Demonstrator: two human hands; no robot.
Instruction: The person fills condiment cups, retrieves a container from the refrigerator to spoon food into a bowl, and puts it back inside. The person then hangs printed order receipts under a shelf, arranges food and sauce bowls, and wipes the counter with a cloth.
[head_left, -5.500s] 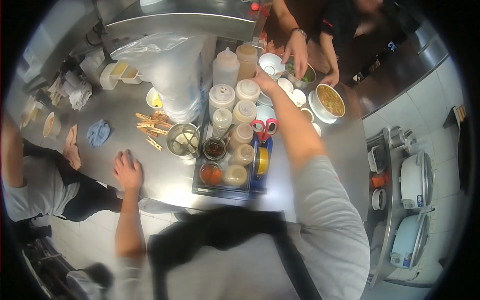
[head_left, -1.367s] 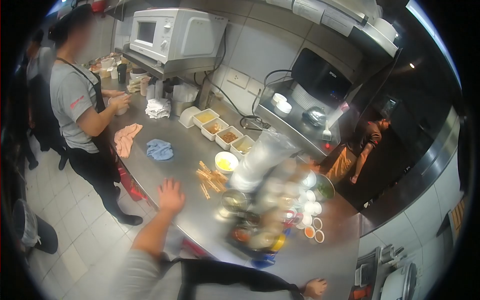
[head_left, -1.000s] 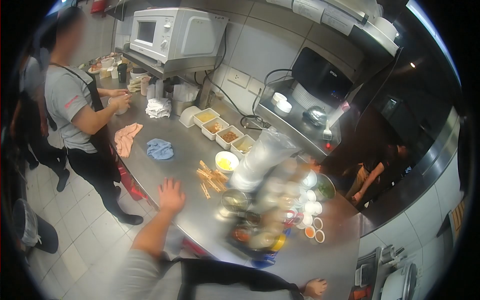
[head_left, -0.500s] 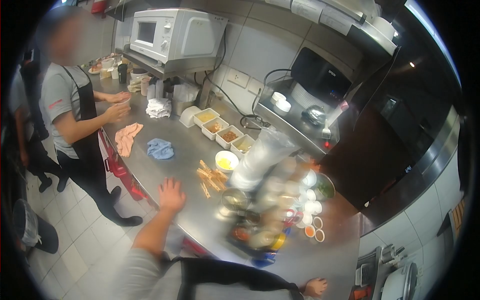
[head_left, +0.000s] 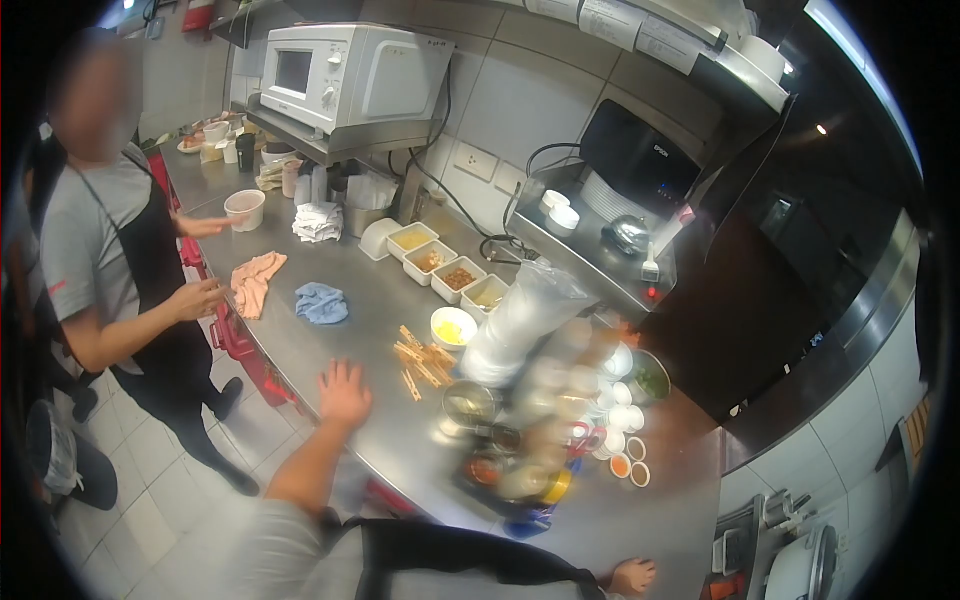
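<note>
My left hand point(head_left: 345, 393) lies palm down on the near edge of the steel counter point(head_left: 390, 432), its fingers spread and holding nothing. Beyond its fingertips lies a loose pile of wooden clothespins point(head_left: 425, 362), with a white bowl of yellow food point(head_left: 453, 327) just behind. Farther left are a crumpled blue cloth point(head_left: 321, 303) and an orange cloth point(head_left: 257, 281). My right hand point(head_left: 633, 576) rests on the counter at the lower right, also with nothing in it. Small sauce cups point(head_left: 620, 466) stand ahead of it.
A co-worker point(head_left: 125, 240) stands at left beside a white tub point(head_left: 245, 209). Several white food containers point(head_left: 459, 277) line the back near a roll of clear plastic bags point(head_left: 520, 320). A microwave point(head_left: 350, 75) sits on a shelf. Jars and bottles at centre right are blurred.
The co-worker has let go of the white tub, which now stands on the counter, and has leaned left with hands apart. Both my hands stay where they were.
</note>
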